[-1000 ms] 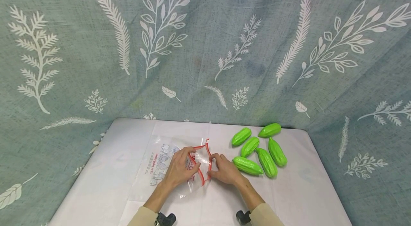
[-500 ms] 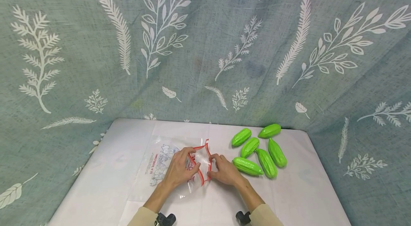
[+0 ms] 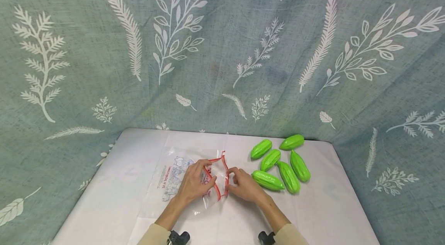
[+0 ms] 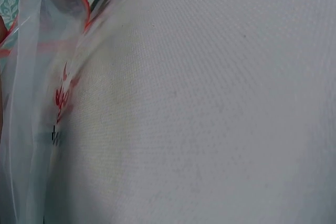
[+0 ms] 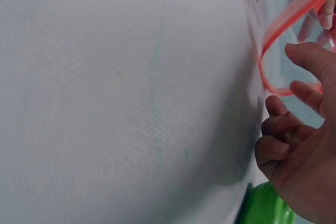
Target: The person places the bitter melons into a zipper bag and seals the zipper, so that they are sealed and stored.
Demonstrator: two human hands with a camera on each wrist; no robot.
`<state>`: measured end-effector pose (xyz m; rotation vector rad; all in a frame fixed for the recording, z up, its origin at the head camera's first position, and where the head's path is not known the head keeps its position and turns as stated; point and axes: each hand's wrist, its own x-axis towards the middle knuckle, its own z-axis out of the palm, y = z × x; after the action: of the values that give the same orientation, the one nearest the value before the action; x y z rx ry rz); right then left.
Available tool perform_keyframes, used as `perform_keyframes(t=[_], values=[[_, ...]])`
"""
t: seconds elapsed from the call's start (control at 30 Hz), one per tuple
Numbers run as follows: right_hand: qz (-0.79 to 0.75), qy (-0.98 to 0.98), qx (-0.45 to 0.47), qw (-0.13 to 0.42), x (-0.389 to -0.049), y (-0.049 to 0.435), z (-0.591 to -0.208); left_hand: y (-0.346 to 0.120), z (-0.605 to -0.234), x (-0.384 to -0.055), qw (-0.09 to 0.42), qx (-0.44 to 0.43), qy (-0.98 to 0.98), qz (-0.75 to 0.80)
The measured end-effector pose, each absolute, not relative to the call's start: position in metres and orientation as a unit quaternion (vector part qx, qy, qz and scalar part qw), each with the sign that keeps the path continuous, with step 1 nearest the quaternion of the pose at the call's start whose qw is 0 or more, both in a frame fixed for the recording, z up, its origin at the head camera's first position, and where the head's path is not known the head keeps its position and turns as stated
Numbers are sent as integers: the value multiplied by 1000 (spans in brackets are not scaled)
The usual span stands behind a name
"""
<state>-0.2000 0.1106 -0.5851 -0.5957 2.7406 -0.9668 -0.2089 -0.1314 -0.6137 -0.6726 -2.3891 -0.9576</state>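
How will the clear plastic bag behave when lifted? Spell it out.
The clear plastic bag will probably sag and fold, as its film bends near the red rim. It seems light: thin film, no contents visible. Its glossy surface may slide over the white tabletop.

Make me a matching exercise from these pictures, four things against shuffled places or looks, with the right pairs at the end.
Column one
1. gourds
2. left hand
3. plastic bag
4. right hand

Column two
A. clear and red-rimmed
B. between the bag's mouth and the gourds
C. six, bright green
D. over the bag's printed side

Pairs: 1-C, 2-D, 3-A, 4-B
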Motion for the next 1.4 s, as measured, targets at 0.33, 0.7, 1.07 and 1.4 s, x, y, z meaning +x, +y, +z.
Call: perform_keyframes(t=[0.33,0.7,1.07,1.4], values=[[-333,917,-204,79,-195,119,-569,-132,-615,-209,243,-246,-872,-347],[-317,924,-203,64,-191,130,-553,-131,-614,-207,234,-236,-876,-349],[-315,931,-176,49,-192,159,-537,-130,-614,-207,234,-237,-876,-349],[-302,941,-149,44,-196,185,-530,-131,-615,-206,226,-235,-877,-353]])
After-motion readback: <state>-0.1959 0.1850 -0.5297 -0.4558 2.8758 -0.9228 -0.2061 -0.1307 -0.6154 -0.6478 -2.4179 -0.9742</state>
